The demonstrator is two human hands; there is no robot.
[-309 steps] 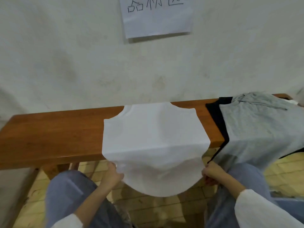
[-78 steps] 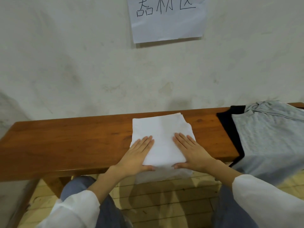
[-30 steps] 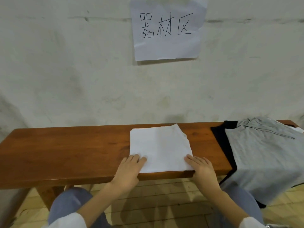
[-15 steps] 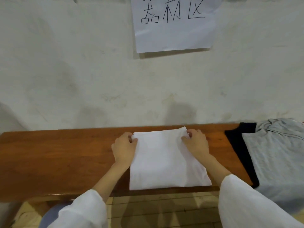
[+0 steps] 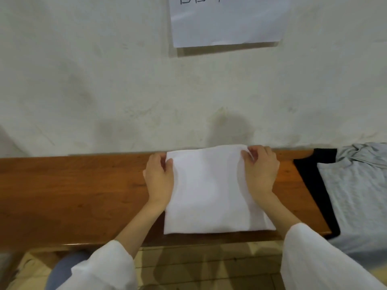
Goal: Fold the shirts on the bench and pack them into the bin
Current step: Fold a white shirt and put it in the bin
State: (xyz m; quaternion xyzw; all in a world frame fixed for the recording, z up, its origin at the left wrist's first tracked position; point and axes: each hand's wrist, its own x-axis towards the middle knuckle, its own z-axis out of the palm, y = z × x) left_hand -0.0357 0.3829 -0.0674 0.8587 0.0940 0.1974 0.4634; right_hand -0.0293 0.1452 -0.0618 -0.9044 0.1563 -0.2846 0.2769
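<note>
White square-folded shirt [image 5: 209,191] on smooth wooden bench [image 5: 73,195], both hands [image 5: 159,178] [image 5: 260,172] pinching far corners.

left sleeve [image 5: 104,266] / right sleeve [image 5: 320,262]: plain white, long, loose-cuffed | trousers [image 5: 62,268]: blue-grey | left hand [image 5: 160,181], right hand [image 5: 260,174]: bare
</note>
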